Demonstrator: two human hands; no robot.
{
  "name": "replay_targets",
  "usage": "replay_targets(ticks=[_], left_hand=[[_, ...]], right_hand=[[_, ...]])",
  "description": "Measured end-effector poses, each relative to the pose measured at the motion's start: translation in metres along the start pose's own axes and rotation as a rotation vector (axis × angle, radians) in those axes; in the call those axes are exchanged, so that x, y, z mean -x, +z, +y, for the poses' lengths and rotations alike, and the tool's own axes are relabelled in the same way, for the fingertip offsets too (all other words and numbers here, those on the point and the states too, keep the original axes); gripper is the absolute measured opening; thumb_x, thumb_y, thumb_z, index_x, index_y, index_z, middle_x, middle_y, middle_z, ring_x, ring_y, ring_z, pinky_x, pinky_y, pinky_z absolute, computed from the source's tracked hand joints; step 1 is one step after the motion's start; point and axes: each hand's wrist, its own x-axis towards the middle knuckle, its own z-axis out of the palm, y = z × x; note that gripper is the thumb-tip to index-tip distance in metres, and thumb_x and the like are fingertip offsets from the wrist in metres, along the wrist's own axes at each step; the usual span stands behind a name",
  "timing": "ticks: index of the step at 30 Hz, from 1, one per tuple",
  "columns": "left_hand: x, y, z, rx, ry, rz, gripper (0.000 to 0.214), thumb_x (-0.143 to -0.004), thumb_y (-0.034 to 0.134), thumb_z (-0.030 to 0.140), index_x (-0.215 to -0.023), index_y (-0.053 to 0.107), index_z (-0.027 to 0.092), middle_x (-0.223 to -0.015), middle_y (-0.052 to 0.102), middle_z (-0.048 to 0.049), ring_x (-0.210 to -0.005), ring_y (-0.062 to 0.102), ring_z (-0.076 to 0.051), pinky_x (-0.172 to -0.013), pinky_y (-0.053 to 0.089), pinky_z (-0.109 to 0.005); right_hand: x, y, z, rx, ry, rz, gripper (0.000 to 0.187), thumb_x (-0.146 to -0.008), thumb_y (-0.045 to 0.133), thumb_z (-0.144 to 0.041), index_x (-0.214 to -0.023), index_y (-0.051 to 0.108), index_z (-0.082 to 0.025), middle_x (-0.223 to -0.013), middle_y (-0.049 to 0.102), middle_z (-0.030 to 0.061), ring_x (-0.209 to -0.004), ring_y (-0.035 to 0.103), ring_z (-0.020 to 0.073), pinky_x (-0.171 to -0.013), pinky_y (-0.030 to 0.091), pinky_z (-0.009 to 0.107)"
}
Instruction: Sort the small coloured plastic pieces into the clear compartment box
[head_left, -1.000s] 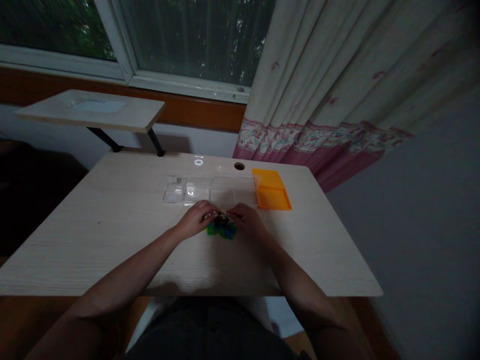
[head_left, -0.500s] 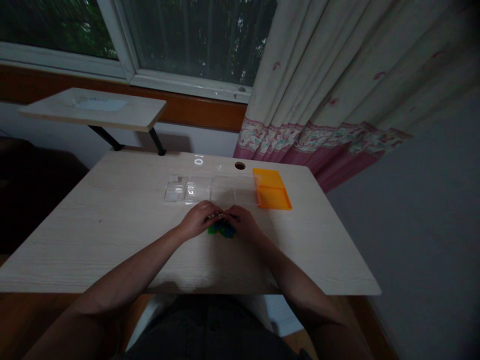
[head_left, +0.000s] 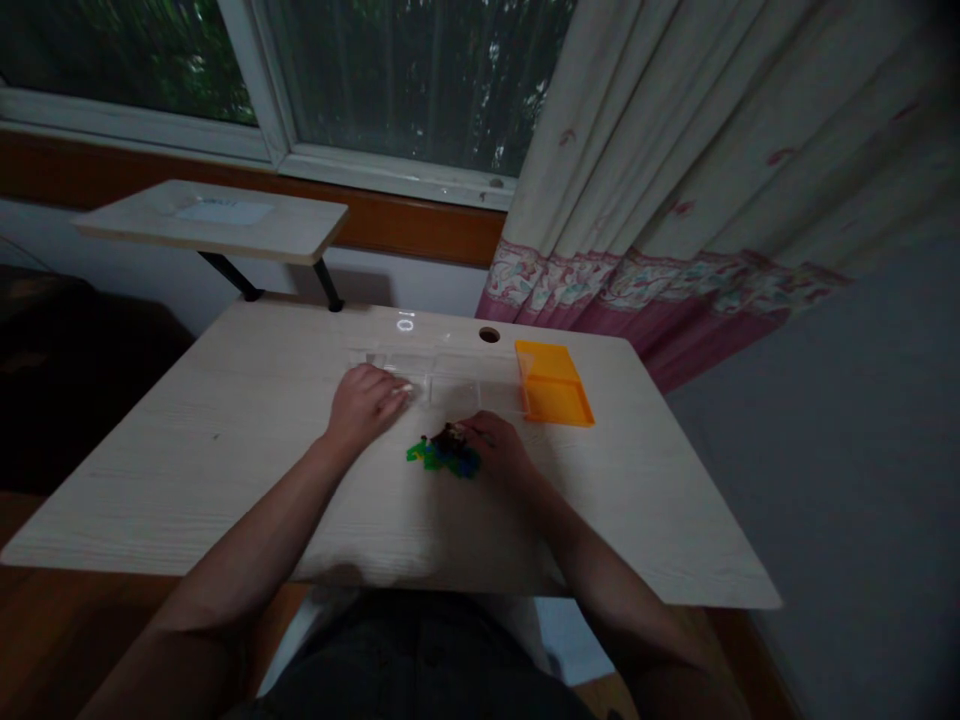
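Note:
A small heap of green, blue and dark pieces (head_left: 444,455) lies near the middle of the pale wooden table (head_left: 225,450). My right hand (head_left: 499,447) rests at the heap's right side with its fingers curled into it; what they pinch is too small to name. My left hand (head_left: 365,402) is up over the left part of a clear plastic compartment tray (head_left: 457,385), fingers bent, with something small and pale at the fingertips. The tray's cells show little in this dim light.
An orange lid or shallow box (head_left: 553,383) sits right of the clear tray. A cable hole (head_left: 489,334) is at the table's far edge. A small side shelf (head_left: 214,220) stands at back left under the window; a curtain (head_left: 675,180) hangs at the right.
My left hand left the heap and moved up and left to the clear tray. My right hand stayed at the heap. The camera shifted slightly.

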Motion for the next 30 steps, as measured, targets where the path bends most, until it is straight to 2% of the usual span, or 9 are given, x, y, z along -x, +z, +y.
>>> replay_targets(ticks=[1, 3, 8, 10, 13, 18, 23, 27, 30], left_hand=[[-0.002, -0.007, -0.009, -0.058, -0.061, 0.051, 0.025, -0.094, 0.054, 0.038, -0.099, 0.07, 0.02, -0.094, 0.069, -0.0078, -0.091, 0.056, -0.022, -0.088, 0.042, -0.039], [-0.004, -0.018, -0.027, -0.164, -0.165, 0.067, 0.027, -0.095, 0.052, 0.039, -0.104, 0.07, 0.02, -0.093, 0.068, -0.008, -0.092, 0.054, -0.023, -0.088, 0.04, -0.04], [0.001, -0.023, -0.054, -0.268, -0.304, -0.072, 0.024, -0.089, 0.06, 0.041, -0.087, 0.072, 0.021, -0.079, 0.062, -0.0082, -0.085, 0.051, -0.025, -0.079, 0.038, -0.04], [0.003, -0.022, -0.056, -0.26, -0.311, -0.111, 0.025, -0.086, 0.062, 0.043, -0.08, 0.072, 0.02, -0.076, 0.061, -0.008, -0.082, 0.051, -0.025, -0.078, 0.038, -0.04], [0.003, -0.022, -0.054, -0.286, -0.309, -0.12, 0.036, -0.089, 0.056, 0.05, -0.079, 0.072, 0.019, -0.074, 0.061, -0.008, -0.079, 0.05, -0.023, -0.075, 0.037, -0.038], [-0.001, -0.026, -0.045, -0.282, -0.288, -0.054, 0.048, -0.098, 0.041, 0.048, -0.074, 0.068, 0.015, -0.068, 0.058, -0.0066, -0.075, 0.047, -0.019, -0.072, 0.036, -0.034], [-0.002, -0.013, -0.021, -0.118, -0.145, -0.015, 0.041, -0.098, 0.044, 0.041, -0.068, 0.062, 0.018, -0.067, 0.057, -0.0048, -0.074, 0.048, -0.019, -0.074, 0.039, -0.034], [0.001, 0.006, 0.004, 0.093, 0.15, -0.217, 0.034, -0.096, 0.048, 0.036, -0.07, 0.063, 0.019, -0.07, 0.059, -0.0044, -0.075, 0.051, -0.017, -0.075, 0.042, -0.032], [0.004, 0.017, 0.015, 0.204, 0.262, -0.333, 0.033, -0.097, 0.046, 0.035, -0.075, 0.065, 0.019, -0.074, 0.061, -0.0043, -0.077, 0.054, -0.017, -0.077, 0.043, -0.031]], right_hand=[[0.0, -0.001, 0.001, -0.003, 0.0, 0.011, 0.028, -0.096, 0.051, -0.039, -0.093, 0.073, -0.02, -0.084, 0.067, 0.0043, -0.08, 0.062, 0.0148, -0.075, 0.047, 0.025], [0.0, -0.002, 0.003, -0.005, -0.007, 0.024, 0.028, -0.096, 0.051, -0.038, -0.093, 0.073, -0.02, -0.085, 0.068, 0.0047, -0.082, 0.062, 0.0154, -0.076, 0.047, 0.026], [0.0, -0.004, 0.005, -0.013, -0.009, 0.029, 0.029, -0.095, 0.051, -0.038, -0.091, 0.072, -0.019, -0.083, 0.067, 0.0049, -0.08, 0.062, 0.0155, -0.074, 0.047, 0.027], [0.0, -0.004, 0.005, -0.017, -0.006, 0.041, 0.029, -0.095, 0.051, -0.038, -0.091, 0.072, -0.019, -0.083, 0.067, 0.0048, -0.079, 0.062, 0.0153, -0.074, 0.047, 0.027], [0.0, -0.005, 0.006, -0.011, -0.003, 0.06, 0.029, -0.095, 0.051, -0.038, -0.09, 0.071, -0.019, -0.082, 0.066, 0.0042, -0.079, 0.061, 0.0148, -0.074, 0.047, 0.026], [-0.001, -0.006, 0.01, 0.028, 0.022, 0.111, 0.025, -0.094, 0.053, -0.036, -0.09, 0.072, -0.019, -0.082, 0.067, 0.0044, -0.079, 0.061, 0.0154, -0.075, 0.048, 0.027], [-0.003, -0.011, 0.015, 0.166, 0.01, 0.103, 0.022, -0.093, 0.053, -0.026, -0.094, 0.073, -0.019, -0.088, 0.069, 0.0065, -0.085, 0.062, 0.0174, -0.08, 0.048, 0.03], [-0.004, -0.013, 0.02, 0.269, -0.056, 0.006, 0.02, -0.091, 0.054, -0.023, -0.097, 0.073, -0.018, -0.089, 0.07, 0.0068, -0.087, 0.061, 0.0185, -0.082, 0.047, 0.031], [-0.005, -0.013, 0.025, 0.329, -0.13, -0.043, 0.018, -0.091, 0.056, -0.023, -0.097, 0.073, -0.018, -0.089, 0.07, 0.0074, -0.088, 0.06, 0.0186, -0.084, 0.046, 0.031]])
